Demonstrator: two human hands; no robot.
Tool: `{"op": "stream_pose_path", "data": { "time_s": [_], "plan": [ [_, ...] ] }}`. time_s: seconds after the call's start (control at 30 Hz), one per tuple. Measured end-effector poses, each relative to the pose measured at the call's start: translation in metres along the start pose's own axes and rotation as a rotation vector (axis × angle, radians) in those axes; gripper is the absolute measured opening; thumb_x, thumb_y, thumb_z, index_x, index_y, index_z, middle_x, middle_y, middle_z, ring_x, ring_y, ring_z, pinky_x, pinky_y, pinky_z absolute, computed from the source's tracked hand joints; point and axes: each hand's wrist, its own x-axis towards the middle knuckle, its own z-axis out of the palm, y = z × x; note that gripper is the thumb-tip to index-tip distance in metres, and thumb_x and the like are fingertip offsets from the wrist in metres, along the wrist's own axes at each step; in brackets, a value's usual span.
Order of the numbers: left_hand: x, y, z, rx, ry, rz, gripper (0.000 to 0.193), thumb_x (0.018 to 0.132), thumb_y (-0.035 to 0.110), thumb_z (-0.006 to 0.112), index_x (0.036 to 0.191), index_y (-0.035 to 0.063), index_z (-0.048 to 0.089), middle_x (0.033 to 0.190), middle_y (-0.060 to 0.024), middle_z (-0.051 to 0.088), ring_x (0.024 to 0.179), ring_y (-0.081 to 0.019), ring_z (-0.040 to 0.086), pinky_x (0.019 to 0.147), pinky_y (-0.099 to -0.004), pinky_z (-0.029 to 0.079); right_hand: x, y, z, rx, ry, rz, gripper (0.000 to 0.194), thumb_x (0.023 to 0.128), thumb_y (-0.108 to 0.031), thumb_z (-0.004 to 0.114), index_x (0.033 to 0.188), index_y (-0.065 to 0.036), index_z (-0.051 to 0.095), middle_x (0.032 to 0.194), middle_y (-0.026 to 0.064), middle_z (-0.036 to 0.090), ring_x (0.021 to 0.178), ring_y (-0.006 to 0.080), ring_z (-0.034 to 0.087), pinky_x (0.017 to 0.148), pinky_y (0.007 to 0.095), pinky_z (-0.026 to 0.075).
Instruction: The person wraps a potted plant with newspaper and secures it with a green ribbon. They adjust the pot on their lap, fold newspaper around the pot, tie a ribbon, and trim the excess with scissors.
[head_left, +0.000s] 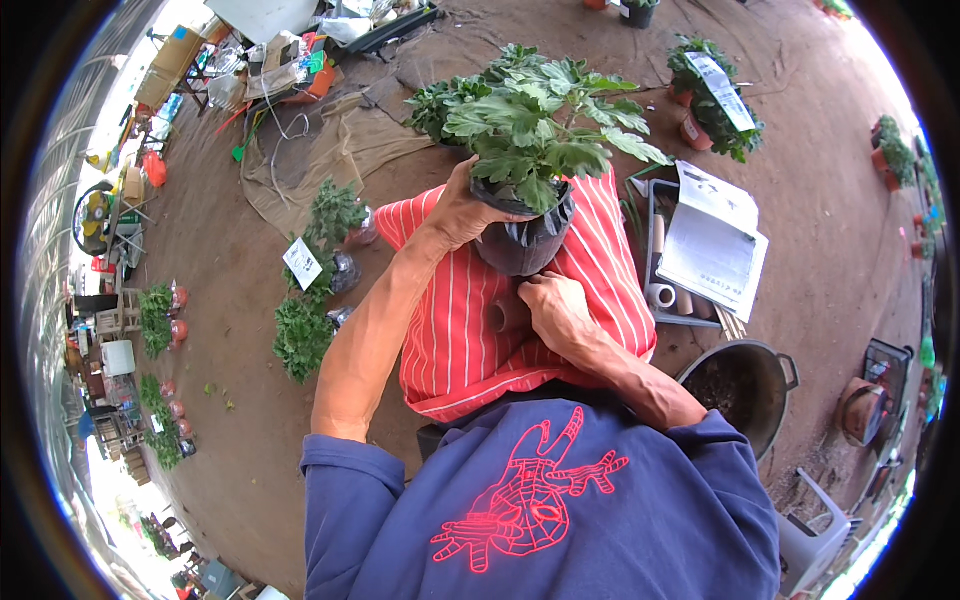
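Note:
My left hand grips the rim of a black plastic plant pot, tilted above my lap. A leafy green plant, chrysanthemum-like, grows from it, and black plastic film is bunched round the pot's upper side. My right hand is curled just under the pot's base. Beside its fingers a brown tube shows its end; whether the fingers hold the tube or press the pot is hidden. A red cloth with white stripes covers my lap.
To the right stand a grey crate with tubes and printed sheets, and a dark two-handled basin. Potted plants line the left; more potted plants stand ahead right. Another leafy plant is behind the held one.

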Motion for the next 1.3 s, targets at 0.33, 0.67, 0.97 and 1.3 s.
{"op": "stream_pose_path", "data": {
  "time_s": [0.33, 0.67, 0.97, 1.3],
  "plan": [
    [0.000, 0.002, 0.002, -0.007, 0.007, 0.008, 0.062, 0.067, -0.003, 0.094, 0.124, 0.0050, 0.072, 0.119, -0.0022, 0.077, 0.108, -0.0143, 0.069, 0.100, -0.0335, 0.056, 0.017, -0.012, -0.100, 0.373, 0.250, -0.148, 0.014, 0.089, 0.006, 0.071, 0.103, 0.002, 0.073, 0.094, 0.0156, 0.072, 0.088, 0.0328, 0.073, 0.077, 0.0407, 0.059],
    [0.007, -0.006, -0.013, 0.092, -0.064, 0.058, 0.054, 0.070, -0.002, 0.090, 0.121, 0.0047, 0.071, 0.114, -0.0019, 0.076, 0.105, -0.0139, 0.069, 0.098, -0.0337, 0.056, 0.049, -0.023, -0.079, 0.260, 0.735, -0.153, 0.020, 0.079, 0.005, 0.079, 0.097, -0.001, 0.074, 0.091, 0.0145, 0.074, 0.080, 0.0345, 0.072, 0.071, 0.0417, 0.058],
    [-0.006, 0.015, -0.008, -0.004, -0.079, -0.053, 0.063, 0.070, 0.000, 0.094, 0.128, 0.0058, 0.070, 0.121, -0.0013, 0.074, 0.113, -0.0153, 0.066, 0.105, -0.0352, 0.052, 0.053, -0.025, -0.076, 0.196, 0.827, -0.102, 0.021, 0.076, 0.007, 0.079, 0.091, -0.003, 0.068, 0.082, 0.0137, 0.069, 0.074, 0.0352, 0.069, 0.066, 0.0442, 0.054],
    [0.006, 0.011, -0.001, 0.192, -0.090, 0.018, 0.065, 0.068, 0.005, 0.097, 0.127, 0.0054, 0.071, 0.120, -0.0010, 0.075, 0.109, -0.0148, 0.067, 0.102, -0.0339, 0.053, 0.059, -0.021, -0.070, 0.272, 0.945, -0.018, 0.018, 0.081, 0.008, 0.076, 0.093, -0.002, 0.067, 0.082, 0.0152, 0.069, 0.075, 0.0361, 0.071, 0.068, 0.0422, 0.057]
  ]
}}
